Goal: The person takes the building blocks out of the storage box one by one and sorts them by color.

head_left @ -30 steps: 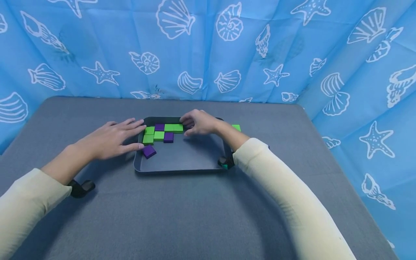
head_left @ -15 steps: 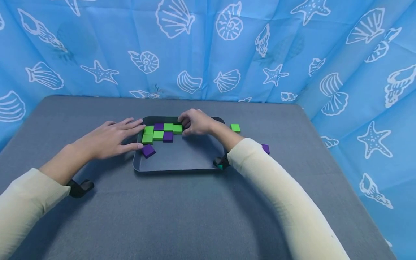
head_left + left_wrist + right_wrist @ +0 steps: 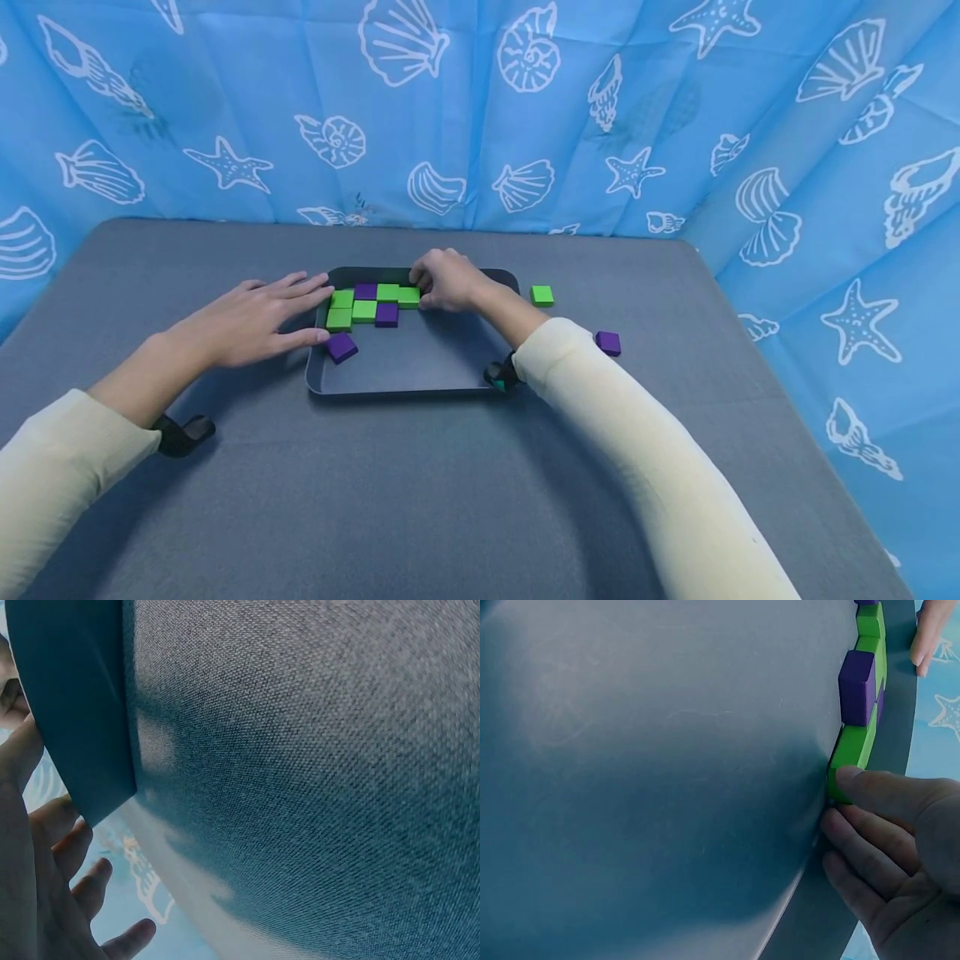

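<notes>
In the head view a dark grey tray (image 3: 420, 389) holds several green and purple square blocks along its left and back sides. My left hand (image 3: 251, 325) lies at the tray's left rim with fingers stretched out, beside a tilted purple block (image 3: 341, 347). My right hand (image 3: 448, 281) is inside the tray at its back side. Its thumb touches the rightmost green block (image 3: 842, 782) of the back row, the other fingers extending past the block's end in the right wrist view. Another purple block (image 3: 387, 315) sits in the second row.
On the table to the right of the tray lie a loose green block (image 3: 542, 296) and a loose purple block (image 3: 608, 343). A blue shell-print curtain (image 3: 480, 125) hangs behind the grey table (image 3: 420, 500).
My right hand has shifted slightly left, staying at the end of the back row. The loose purple block has come into sight from behind the right sleeve. My left hand stays at the rim.
</notes>
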The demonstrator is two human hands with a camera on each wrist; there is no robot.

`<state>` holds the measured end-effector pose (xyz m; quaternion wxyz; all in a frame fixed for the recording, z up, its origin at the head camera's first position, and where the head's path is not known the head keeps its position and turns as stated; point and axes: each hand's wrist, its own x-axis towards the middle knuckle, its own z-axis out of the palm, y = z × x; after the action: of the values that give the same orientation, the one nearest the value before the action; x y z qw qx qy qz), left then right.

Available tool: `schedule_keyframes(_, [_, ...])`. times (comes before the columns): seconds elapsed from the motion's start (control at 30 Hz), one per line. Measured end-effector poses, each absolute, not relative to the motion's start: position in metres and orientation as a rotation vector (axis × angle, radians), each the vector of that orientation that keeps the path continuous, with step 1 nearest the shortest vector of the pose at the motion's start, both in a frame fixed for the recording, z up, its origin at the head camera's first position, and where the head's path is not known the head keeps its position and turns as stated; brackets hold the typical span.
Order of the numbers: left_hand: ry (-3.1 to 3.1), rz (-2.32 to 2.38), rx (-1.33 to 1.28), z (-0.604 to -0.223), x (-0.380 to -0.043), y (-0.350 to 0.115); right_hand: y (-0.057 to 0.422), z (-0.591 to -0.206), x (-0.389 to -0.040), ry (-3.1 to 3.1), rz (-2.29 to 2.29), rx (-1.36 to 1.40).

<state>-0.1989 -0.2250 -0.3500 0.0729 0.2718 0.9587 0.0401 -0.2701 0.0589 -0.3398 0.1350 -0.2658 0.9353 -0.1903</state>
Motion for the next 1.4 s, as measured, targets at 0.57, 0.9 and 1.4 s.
schedule_keyframes(0.57, [2.876,0.117,0.798,-0.349,-0.200,-0.223,0.070,-0.337,-0.273,2.674,-0.621,-0.816])
schedule_keyframes(0.9, [2.879,0.132,0.803,-0.350,-0.200,-0.223,0.103,-0.317,-0.271,2.659,-0.685,-0.869])
schedule_keyframes(1.4, [2.876,0.121,0.802,-0.350,-0.198,-0.222,0.193,-0.294,-0.274,2.743,-0.780,-0.770])
